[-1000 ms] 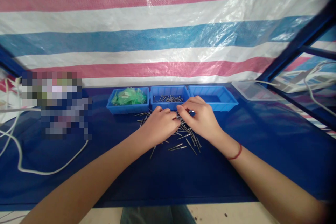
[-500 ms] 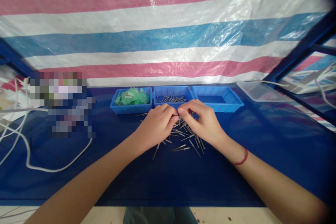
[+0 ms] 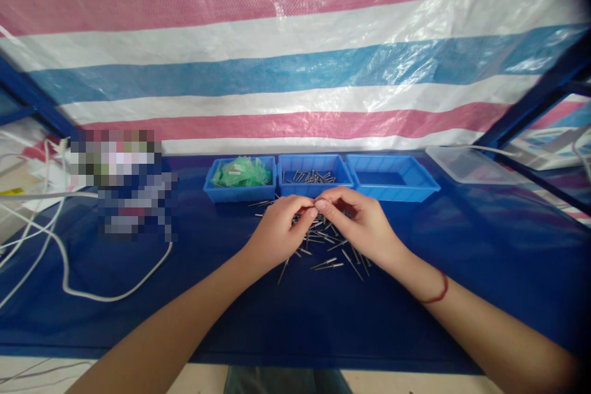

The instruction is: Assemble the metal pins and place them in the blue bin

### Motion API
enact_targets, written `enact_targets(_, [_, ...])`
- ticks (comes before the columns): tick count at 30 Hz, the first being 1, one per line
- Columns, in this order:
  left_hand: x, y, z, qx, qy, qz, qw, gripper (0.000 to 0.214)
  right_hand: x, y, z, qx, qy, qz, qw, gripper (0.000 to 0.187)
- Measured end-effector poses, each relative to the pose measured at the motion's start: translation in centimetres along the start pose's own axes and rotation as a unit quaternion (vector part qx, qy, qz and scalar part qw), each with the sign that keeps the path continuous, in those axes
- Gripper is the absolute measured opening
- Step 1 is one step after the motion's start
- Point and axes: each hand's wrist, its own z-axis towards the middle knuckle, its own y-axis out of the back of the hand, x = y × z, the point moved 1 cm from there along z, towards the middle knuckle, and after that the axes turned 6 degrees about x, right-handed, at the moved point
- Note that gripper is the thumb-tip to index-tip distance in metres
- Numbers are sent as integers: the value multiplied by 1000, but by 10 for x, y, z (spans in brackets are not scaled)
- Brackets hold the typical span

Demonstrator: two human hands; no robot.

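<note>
Over a loose pile of metal blind rivets (image 3: 327,263) on the blue tabletop, my two hands meet at the fingertips. The thumb and fingers of my left hand (image 3: 277,231) are closed in a pinch. My right hand (image 3: 364,225) is pinched against it from the other side. Whatever lies between the fingertips is too small and too covered to make out. Just behind the hands stands a blue bin (image 3: 295,189) with more rivets in it. Part of the pile is hidden under both hands.
To the left, another blue bin (image 3: 240,194) holds green plastic packets (image 3: 242,171). A third blue bin (image 3: 397,192) stands at right, beside a clear plastic lid (image 3: 462,165). White cables (image 3: 106,299) loop across the left side. A striped sheet (image 3: 295,68) hangs behind.
The whole view has shifted slightly, so everything sits a little farther right. My fingertips have come closer together, and my left fingers have straightened somewhat towards the right hand.
</note>
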Motion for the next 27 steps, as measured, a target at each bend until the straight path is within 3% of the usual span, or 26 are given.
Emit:
enact_targets(9, [0, -4, -3, 0, -10, 15, 1000, 15, 11, 1, -1, 20, 62, -62, 996, 12])
enact_targets(20, [-1, 7, -1, -48, 1, -18, 999, 10, 12, 8, 3, 2, 117, -130, 985, 12])
enact_targets(23, [-1, 7, -1, -62, 2, -25, 998, 15, 8, 12, 8, -25, 134, -162, 977, 15])
enact_targets(27, [2, 4, -2, -77, -6, -24, 997, 31, -6, 19, 20, -112, 121, -222, 961, 16])
